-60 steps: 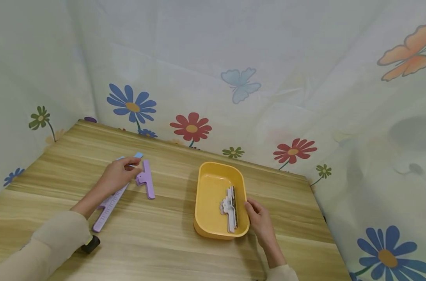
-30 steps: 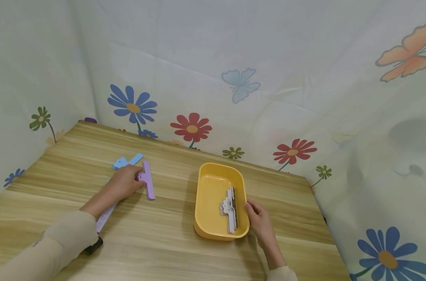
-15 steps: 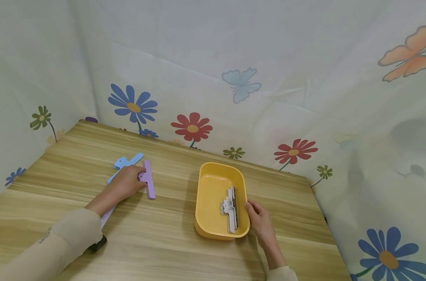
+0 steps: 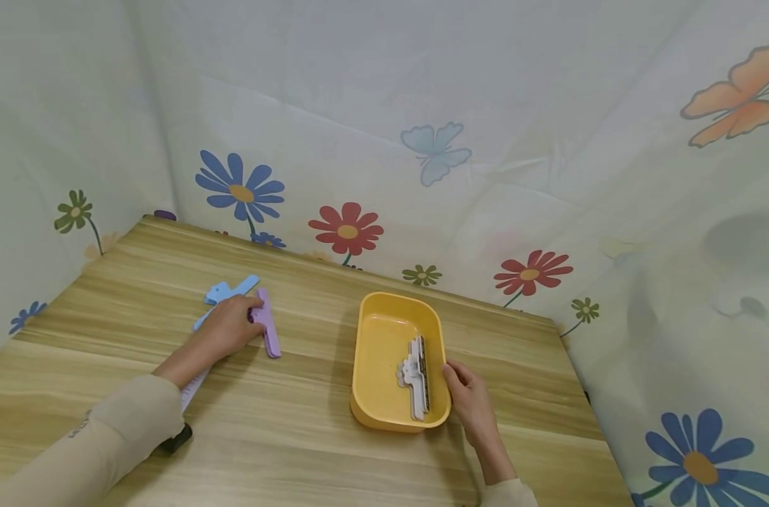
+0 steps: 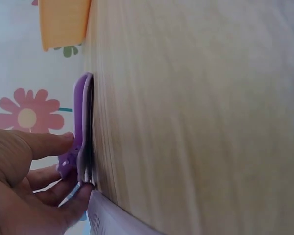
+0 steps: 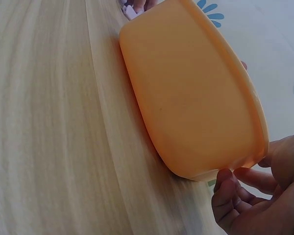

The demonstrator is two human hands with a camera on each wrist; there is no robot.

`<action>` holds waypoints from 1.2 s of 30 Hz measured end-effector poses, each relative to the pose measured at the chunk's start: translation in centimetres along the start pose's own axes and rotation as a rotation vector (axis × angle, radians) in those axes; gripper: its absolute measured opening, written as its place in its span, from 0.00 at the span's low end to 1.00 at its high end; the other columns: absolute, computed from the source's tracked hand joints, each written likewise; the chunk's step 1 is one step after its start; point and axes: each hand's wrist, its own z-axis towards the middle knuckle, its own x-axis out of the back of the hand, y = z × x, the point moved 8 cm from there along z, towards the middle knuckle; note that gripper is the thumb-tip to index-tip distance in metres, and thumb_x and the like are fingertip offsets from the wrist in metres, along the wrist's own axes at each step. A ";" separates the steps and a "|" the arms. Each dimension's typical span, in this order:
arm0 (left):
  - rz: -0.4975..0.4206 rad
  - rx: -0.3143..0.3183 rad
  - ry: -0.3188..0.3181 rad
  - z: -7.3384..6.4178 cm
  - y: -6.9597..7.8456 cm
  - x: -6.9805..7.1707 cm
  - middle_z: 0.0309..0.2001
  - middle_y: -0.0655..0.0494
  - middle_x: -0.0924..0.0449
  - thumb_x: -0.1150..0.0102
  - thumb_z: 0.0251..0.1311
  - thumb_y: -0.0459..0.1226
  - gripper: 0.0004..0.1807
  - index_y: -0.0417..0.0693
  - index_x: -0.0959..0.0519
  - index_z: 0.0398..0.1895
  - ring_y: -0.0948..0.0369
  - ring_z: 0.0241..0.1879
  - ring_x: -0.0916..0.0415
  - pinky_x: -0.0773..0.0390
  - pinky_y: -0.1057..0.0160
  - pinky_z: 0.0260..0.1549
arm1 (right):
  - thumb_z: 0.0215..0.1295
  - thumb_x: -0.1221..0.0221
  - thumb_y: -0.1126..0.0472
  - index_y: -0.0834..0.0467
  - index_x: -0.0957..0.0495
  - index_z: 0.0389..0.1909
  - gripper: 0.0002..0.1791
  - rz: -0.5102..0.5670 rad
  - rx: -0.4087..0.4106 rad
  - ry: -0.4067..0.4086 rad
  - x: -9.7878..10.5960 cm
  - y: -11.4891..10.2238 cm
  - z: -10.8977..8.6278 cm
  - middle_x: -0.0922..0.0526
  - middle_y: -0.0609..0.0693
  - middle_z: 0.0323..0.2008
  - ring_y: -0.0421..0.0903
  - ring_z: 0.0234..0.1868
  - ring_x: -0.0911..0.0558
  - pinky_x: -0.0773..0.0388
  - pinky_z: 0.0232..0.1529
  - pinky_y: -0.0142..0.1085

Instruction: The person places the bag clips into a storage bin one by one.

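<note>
My left hand (image 4: 229,327) pinches the purple bag clip (image 4: 270,338) at its handle, left of the yellow tub (image 4: 381,380). In the left wrist view the thumb lies on one side of the purple clip (image 5: 83,117) and the fingers on the other, with the clip standing close over the tabletop. My right hand (image 4: 472,398) grips the tub's right side, thumb at the rim. Seen from the right wrist, its fingertips press the outer wall of the tub (image 6: 196,98) near a corner. White and dark clips (image 4: 416,384) lie inside the tub along its right wall.
Beyond the left hand lies a light blue clip (image 4: 218,292). A pale purple strip with ruler-like marks (image 4: 193,391) shows partly from under the left forearm. Flower-printed curtain (image 4: 353,141) stands along the back and sides of the wooden table (image 4: 283,429).
My left hand has moved from over the blue clip and pale strip to the purple clip and taken hold of it. That clip's far end has shifted slightly left. Tub and right hand stay put.
</note>
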 end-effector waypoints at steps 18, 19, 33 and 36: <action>-0.139 0.029 0.012 -0.5 -0.1 1.6 0.55 0.28 0.33 0.37 0.55 0.38 0.28 0.34 0.29 0.58 0.39 0.49 0.29 0.28 0.44 0.47 | 0.68 0.47 0.52 0.62 0.24 0.54 0.21 0.004 0.007 0.010 -0.1 -0.1 0.1 0.21 0.58 0.49 0.50 0.47 0.22 0.23 0.42 0.36; -0.145 0.031 0.013 -0.5 0.0 1.7 0.55 0.28 0.33 0.37 0.55 0.38 0.28 0.34 0.30 0.59 0.39 0.49 0.29 0.28 0.45 0.46 | 0.68 0.47 0.52 0.61 0.24 0.54 0.21 0.000 0.006 0.012 -0.1 -0.1 0.1 0.21 0.57 0.49 0.50 0.47 0.22 0.23 0.42 0.36; -0.194 -0.019 0.016 -0.9 3.0 4.4 0.53 0.34 0.29 0.37 0.56 0.37 0.27 0.36 0.29 0.59 0.46 0.46 0.26 0.23 0.51 0.41 | 0.68 0.47 0.51 0.61 0.25 0.54 0.21 0.012 0.002 0.000 -0.1 0.0 -0.1 0.22 0.56 0.50 0.50 0.49 0.23 0.23 0.44 0.39; -0.220 -0.027 -0.003 -0.8 3.7 4.9 0.55 0.35 0.30 0.37 0.57 0.38 0.27 0.36 0.29 0.59 0.45 0.48 0.26 0.23 0.52 0.41 | 0.68 0.47 0.51 0.60 0.24 0.54 0.21 0.010 0.000 0.005 -0.1 0.0 -0.1 0.21 0.56 0.49 0.49 0.48 0.22 0.23 0.44 0.39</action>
